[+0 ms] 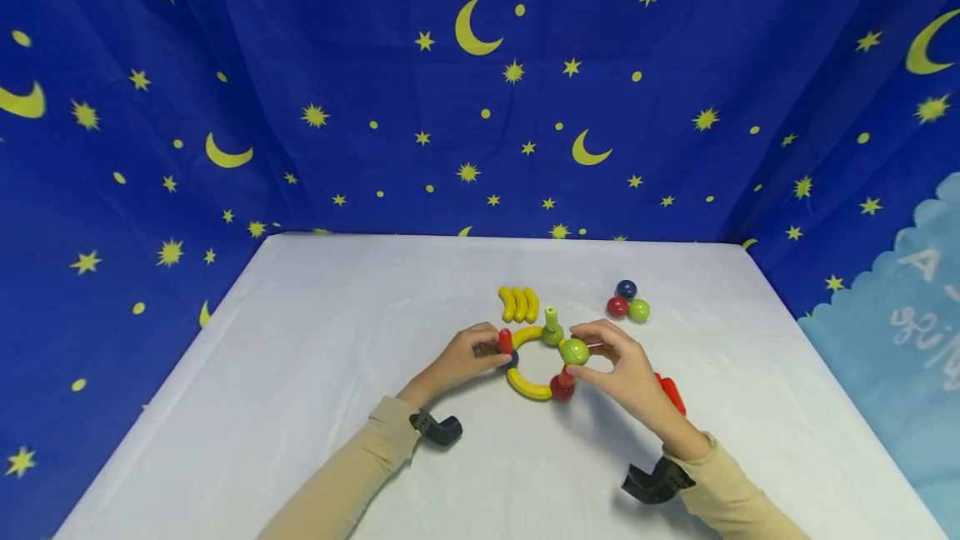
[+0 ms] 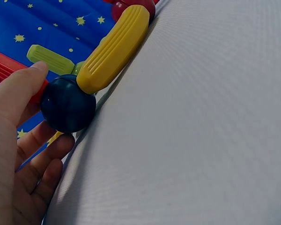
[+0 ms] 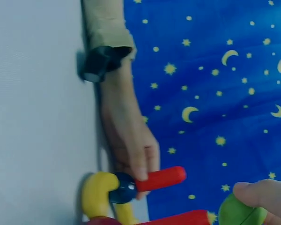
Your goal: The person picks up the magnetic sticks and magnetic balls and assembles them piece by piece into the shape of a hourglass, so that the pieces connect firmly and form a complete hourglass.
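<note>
A ring of curved yellow sticks [image 1: 530,386] joined by balls lies on the white table. Its blue ball [image 2: 68,104] carries an upright red stick [image 3: 161,179], which my left hand [image 1: 474,354] pinches near its base, with the other fingers curled beside the ball. A green stick [image 1: 551,317] stands on the green ball [image 1: 552,335] at the ring's far side. My right hand [image 1: 618,365] holds another green ball [image 1: 575,351] between thumb and fingers, close over the upright stick on the red ball [image 1: 562,389].
Three yellow curved sticks [image 1: 519,305] lie side by side behind the ring. Back right sit a loose blue ball [image 1: 626,289], a red one [image 1: 617,307] and a green one [image 1: 639,311]. Red sticks [image 1: 671,394] lie partly hidden beyond my right forearm. A starry blue curtain [image 1: 480,107] borders the table.
</note>
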Demonstrator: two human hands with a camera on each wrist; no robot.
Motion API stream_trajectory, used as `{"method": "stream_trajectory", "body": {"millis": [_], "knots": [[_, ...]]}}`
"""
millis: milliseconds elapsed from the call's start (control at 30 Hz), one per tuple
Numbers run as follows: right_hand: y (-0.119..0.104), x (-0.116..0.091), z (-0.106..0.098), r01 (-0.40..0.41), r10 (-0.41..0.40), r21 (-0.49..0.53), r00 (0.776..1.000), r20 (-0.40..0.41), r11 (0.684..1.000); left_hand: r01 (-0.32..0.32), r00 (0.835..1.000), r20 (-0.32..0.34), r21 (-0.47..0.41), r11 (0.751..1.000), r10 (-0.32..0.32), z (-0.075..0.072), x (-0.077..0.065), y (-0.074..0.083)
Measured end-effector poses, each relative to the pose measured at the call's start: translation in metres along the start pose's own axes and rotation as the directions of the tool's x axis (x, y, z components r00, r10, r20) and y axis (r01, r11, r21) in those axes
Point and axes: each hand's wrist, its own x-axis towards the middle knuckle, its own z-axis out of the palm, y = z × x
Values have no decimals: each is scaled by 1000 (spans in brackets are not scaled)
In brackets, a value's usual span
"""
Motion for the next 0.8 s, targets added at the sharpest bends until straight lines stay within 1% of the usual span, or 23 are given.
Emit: {"method": "stream_trajectory", "body": {"millis": [67,133,300,367,500,600,700,800], "knots": [[2,-2,4,0,1,-16,1000,28,1000,2,1000,3,-1,1000,-2,0,0,-1],[4,-3,7,-2,3,-34,999,40,999,8,1000,2,-7,1000,-8,3,2,-10],[7,-5,12,-4,5,-47,1000,23,999,8,1000,-16,-7,1000,-8,10,6,-34],[12,-7,14,-13,13,-42,1000,9,999,-3,1000,-23,-11,1000,2,10,6,-37],[24,-15,21,-31,31,-20,999,-12,999,-37,999,-31,-25,999,37,10,5,-40],[32,-20,27,-30,30,-7,999,-34,1000,-43,998,-45,-11,999,43,10,3,-40],[38,-21,29,-18,19,2,997,-73,1000,-34,997,-67,18,999,35,10,3,-39],[43,-21,30,-9,9,6,994,-110,1000,-59,994,-90,35,998,62,13,4,-36]]}}
